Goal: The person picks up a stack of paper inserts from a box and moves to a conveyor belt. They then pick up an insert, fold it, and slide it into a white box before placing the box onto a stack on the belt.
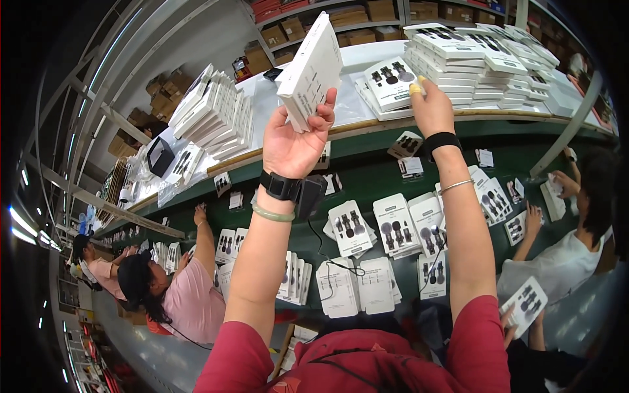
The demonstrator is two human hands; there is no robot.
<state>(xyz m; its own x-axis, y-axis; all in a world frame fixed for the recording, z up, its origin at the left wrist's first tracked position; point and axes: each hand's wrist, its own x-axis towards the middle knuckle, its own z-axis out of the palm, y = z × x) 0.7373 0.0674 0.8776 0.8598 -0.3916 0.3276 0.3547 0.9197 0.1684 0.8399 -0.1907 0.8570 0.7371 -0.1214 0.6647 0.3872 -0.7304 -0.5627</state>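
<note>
My left hand (295,141) is raised over the shelf edge, its fingers and thumb gripping a flat white box (313,69) that stands upright, narrow side toward me. It looks like more than one box may be pressed together there. At the right, my right hand (434,110) reaches onto the white shelf, yellow covers on its fingertips. Those fingertips pinch the right edge of another white box (391,80), printed with black microphone-like devices, on top of a low pile. My right palm faces away, so some of its fingers are hidden.
Tall stacks of similar boxes (452,62) stand right of my right hand, and a leaning row (219,114) stands at the left. Below, a green conveyor (367,173) carries small cards; printed packages (350,227) lie nearer me. Co-workers sit left (190,301) and right (550,262).
</note>
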